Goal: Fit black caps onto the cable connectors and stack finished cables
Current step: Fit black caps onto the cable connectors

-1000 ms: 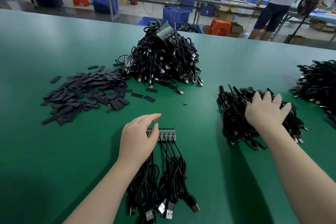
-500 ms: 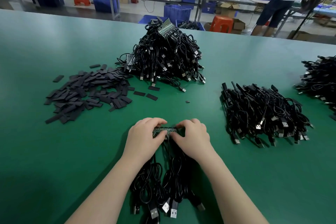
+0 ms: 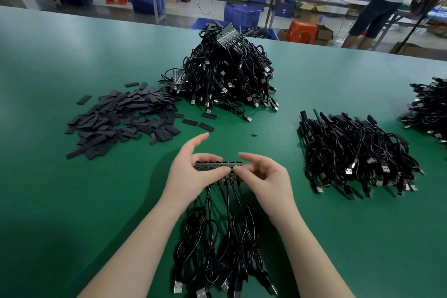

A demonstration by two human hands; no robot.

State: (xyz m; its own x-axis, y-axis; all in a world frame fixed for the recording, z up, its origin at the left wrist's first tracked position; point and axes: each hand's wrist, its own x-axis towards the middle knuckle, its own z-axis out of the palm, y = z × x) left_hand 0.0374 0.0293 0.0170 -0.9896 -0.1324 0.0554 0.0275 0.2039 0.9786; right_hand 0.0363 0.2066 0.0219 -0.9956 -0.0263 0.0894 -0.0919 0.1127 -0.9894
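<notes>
Caps [image 3: 121, 120]: a loose black heap lies well to the left of and beyond our left hand, none picked up yet.
Left hand [image 3: 191, 176]: we pinch the left end of the connector strip [image 3: 217, 166], forefinger lifted.
Right hand [image 3: 266, 178]: a second ago it rested on the finished cables [image 3: 358, 152]; now it pinches the strip's right end.
Meaning: we judge the last bundle stacked and a fresh strip in hand, to be separated before capping.
Finished cables: piled well to the right of our right hand.
</notes>
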